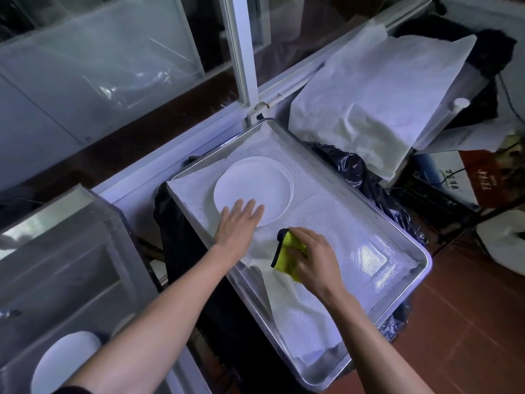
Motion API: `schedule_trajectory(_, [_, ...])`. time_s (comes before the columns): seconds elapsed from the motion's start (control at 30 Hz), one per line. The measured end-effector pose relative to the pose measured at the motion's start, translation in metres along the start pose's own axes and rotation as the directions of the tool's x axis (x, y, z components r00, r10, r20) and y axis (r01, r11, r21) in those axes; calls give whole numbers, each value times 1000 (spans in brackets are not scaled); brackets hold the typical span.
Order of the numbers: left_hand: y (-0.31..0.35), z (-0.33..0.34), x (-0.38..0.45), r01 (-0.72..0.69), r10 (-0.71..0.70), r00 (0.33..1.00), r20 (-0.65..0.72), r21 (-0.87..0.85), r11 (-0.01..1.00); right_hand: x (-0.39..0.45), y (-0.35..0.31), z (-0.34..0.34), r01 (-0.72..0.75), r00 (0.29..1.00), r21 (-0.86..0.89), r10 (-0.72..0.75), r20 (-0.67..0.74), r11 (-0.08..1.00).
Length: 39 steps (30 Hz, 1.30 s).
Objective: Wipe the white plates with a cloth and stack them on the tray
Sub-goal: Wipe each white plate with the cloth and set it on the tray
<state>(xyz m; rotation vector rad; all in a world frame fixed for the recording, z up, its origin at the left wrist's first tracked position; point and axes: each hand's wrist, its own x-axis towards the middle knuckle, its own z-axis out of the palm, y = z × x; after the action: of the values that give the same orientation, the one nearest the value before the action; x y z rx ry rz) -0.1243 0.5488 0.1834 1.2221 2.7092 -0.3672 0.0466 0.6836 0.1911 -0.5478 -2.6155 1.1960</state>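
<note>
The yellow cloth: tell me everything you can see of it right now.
The yellow cloth is a small bright yellow rag with a dark edge along its left side, soft and plush-looking. It is bunched up in the right hand, whose fingers close over it, just above the white liner of the metal tray. It sits near the white plate without touching it. Whether it rests on the liner cannot be told.

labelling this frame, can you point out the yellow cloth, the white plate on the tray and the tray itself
yellow cloth (287, 253), head view, on the folded part showing left of the right hand
white plate (255, 186), head view, on its flat middle
tray (403, 301), head view, on its bare metal rim at the right
</note>
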Motion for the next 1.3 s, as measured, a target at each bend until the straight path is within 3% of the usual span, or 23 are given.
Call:
schedule_trajectory(0.37, [-2, 11, 22, -4, 4, 1000, 10, 18, 1000, 3, 10, -1, -5, 1000, 14, 5, 7, 1000])
schedule_trajectory(0.53, [3, 9, 21, 28, -28, 999, 16, -43, 999, 2, 14, -1, -18, 998, -106, 24, 55, 994])
schedule_trajectory(0.67, [6, -1, 9, 8, -12, 998, -62, -56, 998, 1, 13, -4, 14, 995, -227, 9, 98, 974])
schedule_trajectory(0.83, [6, -5, -23, 7, -18, 996, -88, -123, 992, 2, 9, -12, 56, 995, -278, -30, 96, 959])
schedule_trajectory(1.07, [-21, 2, -87, 105, -140, 985, -100, -298, 949, 5, -32, -3, 155, 987, -228, -141, 76, 961])
schedule_trajectory(1.3, [-78, 27, -171, 262, -341, 931, -133, -406, 875, -3, -118, 55, 323, 942, -172, -299, 152, 931])
